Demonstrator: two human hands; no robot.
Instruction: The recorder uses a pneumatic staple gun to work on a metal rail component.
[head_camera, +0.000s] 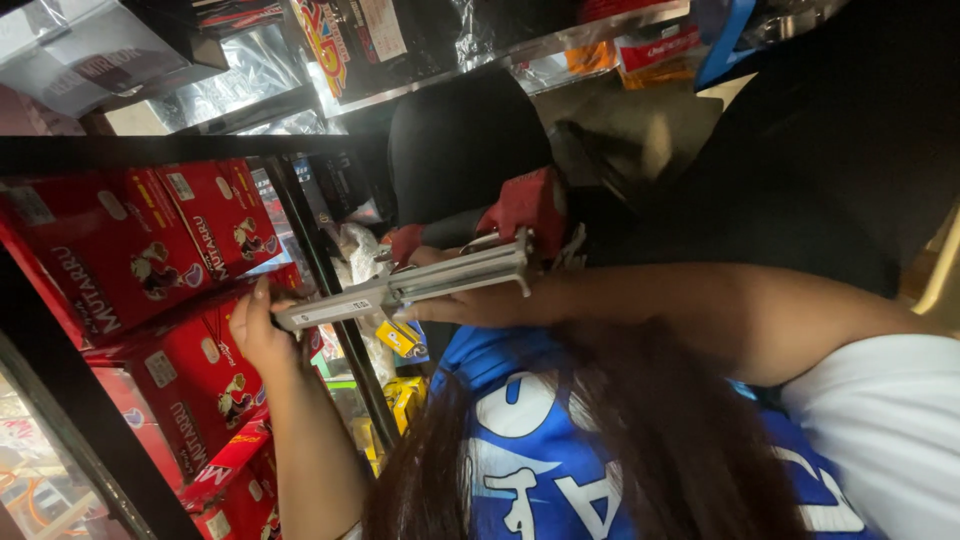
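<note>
Fingers (262, 300) of the left hand (258, 330) curl together around the far tip of a long grey metal bar (400, 287), the thumb pressed along its side, so that end is clamped and kept from swinging. Its other end rests in the right hand (470, 305), whose fingers lie folded under and along the bar; whether they fully close around it cannot be told, since the bar hides them. Held at both ends like this, the bar stays level and runs crosswise in front of the shelves. Its left tip sits right against the black upright post (325, 270) at the front edge of the shelf unit, beside rows of red boxes (150, 260) stacked on the shelves. A red block-shaped part (525, 205) sits just above the bar's right end, touching or nearly touching it; the exact join is unclear. Small yellow packets (400, 340) hang below the middle of the bar. Long dark hair (640, 440) and a blue printed shirt (530, 440) fill the bottom edge of the view, and a white sleeve (890, 430) covers the right upper arm.
</note>
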